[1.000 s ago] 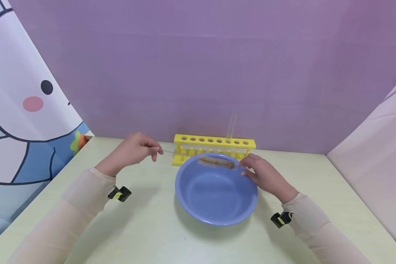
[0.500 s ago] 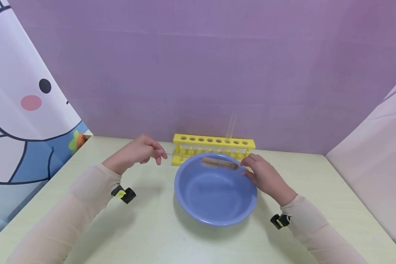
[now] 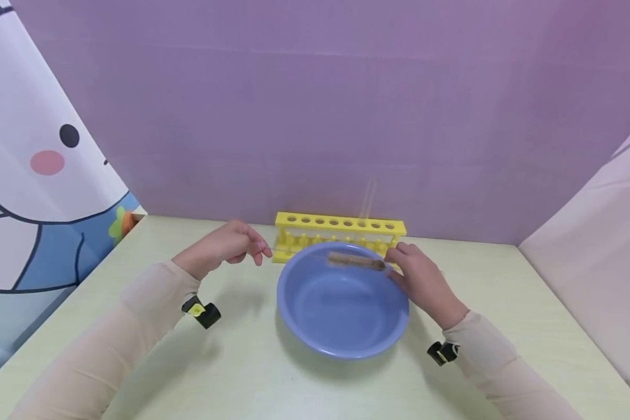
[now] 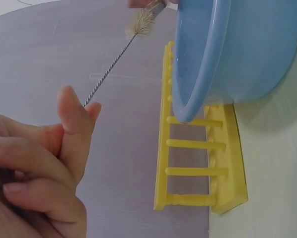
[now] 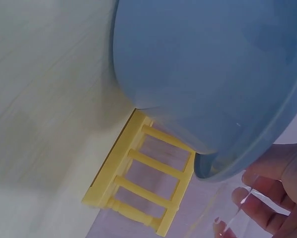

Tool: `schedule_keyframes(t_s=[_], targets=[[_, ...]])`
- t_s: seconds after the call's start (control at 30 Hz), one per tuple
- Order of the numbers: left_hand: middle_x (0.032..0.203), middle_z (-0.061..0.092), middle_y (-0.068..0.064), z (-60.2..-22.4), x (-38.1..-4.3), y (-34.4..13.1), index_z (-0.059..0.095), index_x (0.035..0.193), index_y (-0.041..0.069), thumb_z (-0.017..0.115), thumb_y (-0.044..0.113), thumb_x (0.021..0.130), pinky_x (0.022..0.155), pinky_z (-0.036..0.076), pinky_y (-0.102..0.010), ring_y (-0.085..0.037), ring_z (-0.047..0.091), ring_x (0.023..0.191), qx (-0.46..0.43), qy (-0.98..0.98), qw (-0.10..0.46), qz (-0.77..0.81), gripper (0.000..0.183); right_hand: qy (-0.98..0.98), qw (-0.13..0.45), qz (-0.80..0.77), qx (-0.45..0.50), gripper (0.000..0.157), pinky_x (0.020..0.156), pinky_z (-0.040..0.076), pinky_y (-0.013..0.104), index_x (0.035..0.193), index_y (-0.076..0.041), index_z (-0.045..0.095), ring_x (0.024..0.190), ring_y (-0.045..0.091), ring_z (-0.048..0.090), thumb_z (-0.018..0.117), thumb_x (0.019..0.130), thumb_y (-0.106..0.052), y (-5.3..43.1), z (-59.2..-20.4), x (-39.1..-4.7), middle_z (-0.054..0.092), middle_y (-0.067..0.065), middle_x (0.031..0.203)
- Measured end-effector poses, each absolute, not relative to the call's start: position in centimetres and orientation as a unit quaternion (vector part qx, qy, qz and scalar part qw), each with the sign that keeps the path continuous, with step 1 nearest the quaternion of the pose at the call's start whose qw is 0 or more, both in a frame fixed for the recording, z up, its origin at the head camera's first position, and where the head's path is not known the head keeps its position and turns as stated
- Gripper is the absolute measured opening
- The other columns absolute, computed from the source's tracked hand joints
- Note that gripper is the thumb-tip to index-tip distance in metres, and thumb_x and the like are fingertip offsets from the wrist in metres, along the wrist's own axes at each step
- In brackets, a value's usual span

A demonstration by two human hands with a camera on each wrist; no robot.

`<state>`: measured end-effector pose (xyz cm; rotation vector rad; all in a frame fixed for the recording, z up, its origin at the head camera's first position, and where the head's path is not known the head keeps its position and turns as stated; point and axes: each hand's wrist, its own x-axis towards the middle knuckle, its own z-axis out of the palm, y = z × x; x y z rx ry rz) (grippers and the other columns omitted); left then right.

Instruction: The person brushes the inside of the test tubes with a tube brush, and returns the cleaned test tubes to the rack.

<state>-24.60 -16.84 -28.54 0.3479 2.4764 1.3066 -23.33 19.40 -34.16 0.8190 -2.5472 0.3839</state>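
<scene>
My left hand point(image 3: 231, 245) pinches the twisted wire handle point(image 4: 109, 72) of a test tube brush between thumb and fingertip. The brush's tan bristles point(image 3: 341, 259) lie over the far part of a blue basin point(image 3: 341, 315). Toward the right they look pressed together inside a clear test tube point(image 5: 242, 202), while the left bristles fan out. My right hand point(image 3: 422, 280) holds that tube at the basin's far right rim. Its fingers hide part of the glass. The tube lies roughly level, its outline faint in the head view.
Behind the basin stands a yellow test tube rack point(image 3: 338, 223) with a row of holes and pegs. One clear test tube point(image 3: 368, 198) stands upright in it. A purple backdrop point(image 3: 315, 116) rises behind the table point(image 3: 231, 367).
My left hand has moved to the right and slightly nearer, carrying the brush with it toward the right hand. The right hand, basin and rack stay nearly in place.
</scene>
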Motion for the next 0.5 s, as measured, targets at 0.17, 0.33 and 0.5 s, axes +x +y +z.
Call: schedule_keyframes(t_s=[0.17, 0.33, 0.5], targets=[[0.071, 0.065, -0.002, -28.66, -24.59, -16.8, 0.068, 0.102, -0.004, 0.045, 0.002, 0.086, 0.042, 0.024, -0.02, -0.009, 0.028, 0.041, 0.115, 0.867, 0.161, 0.457, 0.029, -0.917, 0.237, 0.116, 0.299, 0.029, 0.064, 0.048, 0.034, 0.093, -0.009, 0.065, 0.079, 0.021, 0.053, 0.079, 0.069, 0.002, 19.16, -34.14, -23.03, 0.062, 0.004, 0.091], [0.071, 0.065, -0.003, -28.85, -24.6, -16.71, 0.069, 0.101, -0.003, 0.046, 0.001, 0.084, 0.043, 0.023, -0.021, -0.009, 0.027, 0.041, 0.119, 0.865, 0.159, 0.461, 0.029, -0.914, 0.259, 0.092, 0.299, 0.026, 0.057, 0.043, 0.029, 0.085, -0.009, 0.061, 0.073, 0.02, 0.049, 0.079, 0.069, 0.003, 18.9, -34.01, -22.75, 0.057, 0.003, 0.083], [0.071, 0.065, -0.003, -28.97, -24.54, -16.55, 0.068, 0.102, -0.004, 0.045, 0.001, 0.084, 0.042, 0.023, -0.021, -0.009, 0.027, 0.04, 0.123, 0.863, 0.161, 0.463, 0.029, -0.911, 0.269, 0.077, 0.303, 0.026, 0.054, 0.039, 0.027, 0.083, -0.009, 0.059, 0.07, 0.019, 0.045, 0.076, 0.069, 0.005, 18.65, -33.88, -22.53, 0.052, 0.002, 0.078]])
